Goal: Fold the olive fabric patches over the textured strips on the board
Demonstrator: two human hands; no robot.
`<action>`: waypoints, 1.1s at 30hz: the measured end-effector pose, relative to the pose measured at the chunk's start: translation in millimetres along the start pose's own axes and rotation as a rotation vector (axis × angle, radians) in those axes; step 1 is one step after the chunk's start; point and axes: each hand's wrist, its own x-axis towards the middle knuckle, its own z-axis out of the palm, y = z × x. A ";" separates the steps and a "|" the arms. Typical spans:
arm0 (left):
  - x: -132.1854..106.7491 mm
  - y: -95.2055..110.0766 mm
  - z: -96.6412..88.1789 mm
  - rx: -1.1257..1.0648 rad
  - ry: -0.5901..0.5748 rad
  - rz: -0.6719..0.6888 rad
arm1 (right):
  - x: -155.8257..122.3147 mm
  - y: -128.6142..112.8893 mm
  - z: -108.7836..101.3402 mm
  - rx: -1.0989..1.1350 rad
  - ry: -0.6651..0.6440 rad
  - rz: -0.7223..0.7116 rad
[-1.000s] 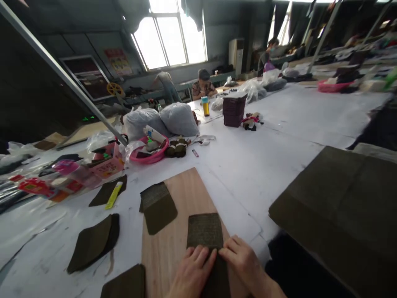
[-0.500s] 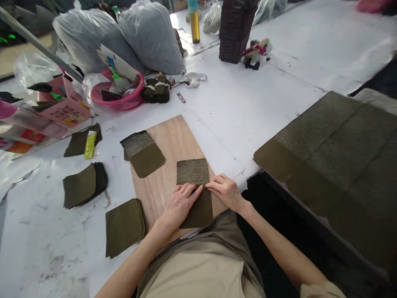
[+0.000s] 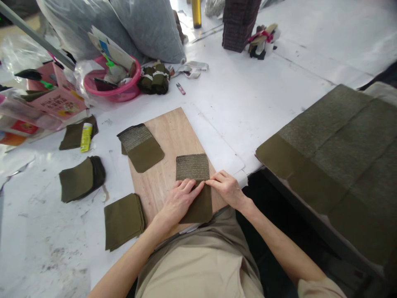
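Observation:
An olive fabric piece (image 3: 194,167) with a ribbed upper half lies on a wooden board (image 3: 169,136) in front of me. My left hand (image 3: 180,200) lies flat on its lower half, fingers stretched out and pressing it down. My right hand (image 3: 225,188) rests at the piece's right edge, fingers curled and pinched at the seam between the ribbed and plain parts. A second similar piece (image 3: 141,147) lies further up the board to the left.
Olive fabric stacks lie left of the board (image 3: 124,219), (image 3: 80,178). A yellow tube (image 3: 86,136), pink basin (image 3: 113,87), grey bags (image 3: 151,29) and a dark stack (image 3: 238,22) stand farther back. A large olive fabric pile (image 3: 338,157) fills the right.
The view has tipped down from the room to the table. Both hands stay on the fabric piece, barely moved.

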 end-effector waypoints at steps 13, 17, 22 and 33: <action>3.0 3.5 -3.6 0.049 -0.027 0.000 | -7.2 -0.7 -6.5 -0.003 -0.021 0.010; 4.2 4.4 -6.0 0.050 -0.041 -0.002 | -9.5 -1.2 -4.1 0.034 0.024 0.074; 3.9 3.7 -5.5 0.026 -0.042 -0.019 | -9.5 -3.0 0.1 0.012 0.040 0.108; 8.0 6.3 -11.0 0.064 -0.075 -0.024 | -9.4 -3.8 -3.1 -0.039 0.022 0.068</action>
